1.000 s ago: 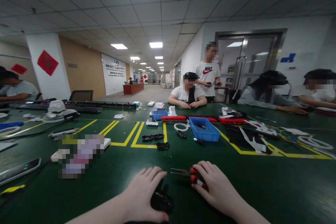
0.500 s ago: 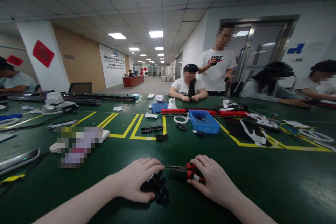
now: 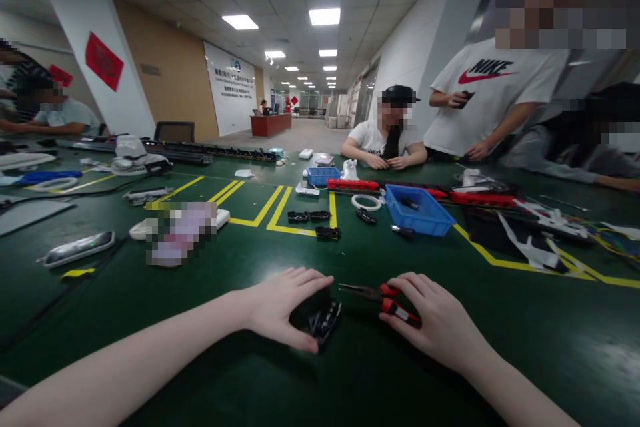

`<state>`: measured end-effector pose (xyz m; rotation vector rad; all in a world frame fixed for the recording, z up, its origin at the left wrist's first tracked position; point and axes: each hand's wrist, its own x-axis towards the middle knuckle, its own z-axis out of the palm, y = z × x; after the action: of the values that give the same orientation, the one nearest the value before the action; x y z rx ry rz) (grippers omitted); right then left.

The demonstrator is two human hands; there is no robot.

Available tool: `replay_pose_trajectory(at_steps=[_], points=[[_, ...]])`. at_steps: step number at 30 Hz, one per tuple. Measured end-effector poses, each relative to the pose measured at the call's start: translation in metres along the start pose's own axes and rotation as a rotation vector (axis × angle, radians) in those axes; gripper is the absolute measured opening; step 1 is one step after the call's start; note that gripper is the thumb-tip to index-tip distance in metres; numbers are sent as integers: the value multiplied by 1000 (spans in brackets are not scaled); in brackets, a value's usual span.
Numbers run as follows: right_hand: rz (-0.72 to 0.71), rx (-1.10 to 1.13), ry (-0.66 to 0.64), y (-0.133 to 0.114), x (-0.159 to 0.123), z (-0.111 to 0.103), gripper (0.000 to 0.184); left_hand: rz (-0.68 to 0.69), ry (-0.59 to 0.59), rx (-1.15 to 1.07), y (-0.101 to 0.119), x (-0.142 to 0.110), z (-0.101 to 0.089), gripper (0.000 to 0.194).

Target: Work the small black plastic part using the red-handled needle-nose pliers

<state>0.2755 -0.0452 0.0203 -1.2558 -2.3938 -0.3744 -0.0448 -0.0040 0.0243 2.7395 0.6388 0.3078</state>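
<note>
My left hand (image 3: pixel 280 303) curls over a small black part (image 3: pixel 324 320) on the green table (image 3: pixel 200 360), thumb under it and fingers arched above. My right hand (image 3: pixel 437 323) grips the red handles of needle-nose pliers (image 3: pixel 373 295), whose metal jaws point left toward the black part without touching it. Both forearms reach in from the bottom edge.
Beyond my hands lie yellow floor-style tape lines (image 3: pixel 273 210), small black connectors (image 3: pixel 309 217), a blue bin (image 3: pixel 419 210), a white ring (image 3: pixel 366 202) and red strips (image 3: pixel 353 185). White devices (image 3: pixel 77 248) lie at left. A seated person (image 3: pixel 385 140) and a standing person (image 3: pixel 493 97) are across the table.
My view has shifted forward and to the right. My left hand has tilted the black part so more of it shows. The standing person has leaned closer to the table.
</note>
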Motion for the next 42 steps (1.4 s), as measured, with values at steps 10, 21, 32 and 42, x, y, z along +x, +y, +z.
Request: replay_pose_trajectory(at_steps=[10, 21, 32, 42], points=[[-134, -40, 74, -5, 2, 0, 39, 100, 9, 96, -3, 7, 12, 88], [-295, -93, 84, -18, 1, 2, 44, 112, 72, 49, -3, 5, 14, 90], [-297, -40, 78, -24, 2, 7, 49, 148, -4, -92, -1, 6, 10, 79], [-349, -49, 88, -25, 4, 11, 39, 141, 0, -118, -3, 7, 11, 77]])
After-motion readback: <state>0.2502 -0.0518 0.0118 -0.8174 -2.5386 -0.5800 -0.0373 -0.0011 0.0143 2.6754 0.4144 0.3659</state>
